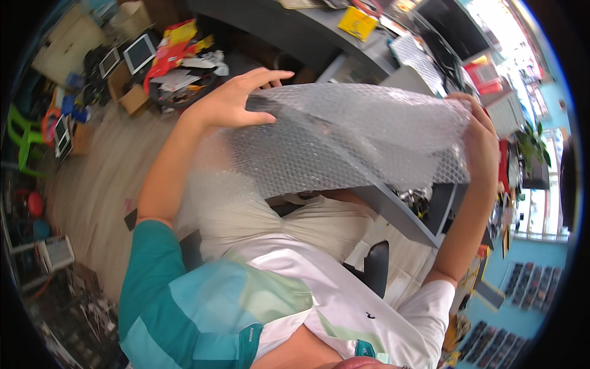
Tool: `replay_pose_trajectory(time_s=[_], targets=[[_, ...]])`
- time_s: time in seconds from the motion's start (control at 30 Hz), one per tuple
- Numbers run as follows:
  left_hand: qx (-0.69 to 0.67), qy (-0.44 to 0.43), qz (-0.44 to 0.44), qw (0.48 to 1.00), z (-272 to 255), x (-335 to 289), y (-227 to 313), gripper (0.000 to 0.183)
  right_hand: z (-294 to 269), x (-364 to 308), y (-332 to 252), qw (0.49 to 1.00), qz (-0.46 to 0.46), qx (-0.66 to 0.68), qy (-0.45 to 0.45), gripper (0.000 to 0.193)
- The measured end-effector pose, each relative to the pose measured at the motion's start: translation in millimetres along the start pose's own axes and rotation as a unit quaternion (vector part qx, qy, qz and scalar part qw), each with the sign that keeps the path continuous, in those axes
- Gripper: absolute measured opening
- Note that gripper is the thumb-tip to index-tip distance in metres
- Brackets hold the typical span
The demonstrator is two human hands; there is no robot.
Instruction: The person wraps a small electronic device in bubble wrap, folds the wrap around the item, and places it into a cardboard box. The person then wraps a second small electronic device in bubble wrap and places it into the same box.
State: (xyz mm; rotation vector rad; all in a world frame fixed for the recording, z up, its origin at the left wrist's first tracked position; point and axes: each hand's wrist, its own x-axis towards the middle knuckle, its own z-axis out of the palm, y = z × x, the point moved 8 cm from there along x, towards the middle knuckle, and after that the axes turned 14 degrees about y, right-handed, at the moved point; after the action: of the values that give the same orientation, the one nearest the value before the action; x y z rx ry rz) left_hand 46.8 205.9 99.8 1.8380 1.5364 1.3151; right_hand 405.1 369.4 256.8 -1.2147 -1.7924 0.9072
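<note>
A wide sheet of clear bubble wrap stretches across in front of me above my lap, its upper part folded over in a loose roll. My left hand is at its left end, thumb and fingers spread apart, with the wrap's edge between or just behind them. At the right end my right hand is closed around the wrap's edge; some of its fingers are hidden behind the plastic. Through the sheet a grey desk edge shows faintly.
Beyond the wrap runs a grey desk with a yellow packet and a dark monitor. An open drawer lies below the wrap's right part. Far left are a waste bin full of packaging, a cardboard box and a green chair.
</note>
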Motion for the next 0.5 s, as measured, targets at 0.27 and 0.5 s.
replay_pose_trajectory(time_s=[0.27, 0.5], targets=[[0.124, -0.013, -0.123, 0.985, -66, -101, -141, 0.032, -29, 23, 33, 0.998, 0.050, 0.046, -0.003, 0.033], [0.317, 0.237, -0.025, 0.918, -107, -120, -114, 0.032, -23, 26, 27, 0.998, 0.041, 0.027, 0.026, 0.033]])
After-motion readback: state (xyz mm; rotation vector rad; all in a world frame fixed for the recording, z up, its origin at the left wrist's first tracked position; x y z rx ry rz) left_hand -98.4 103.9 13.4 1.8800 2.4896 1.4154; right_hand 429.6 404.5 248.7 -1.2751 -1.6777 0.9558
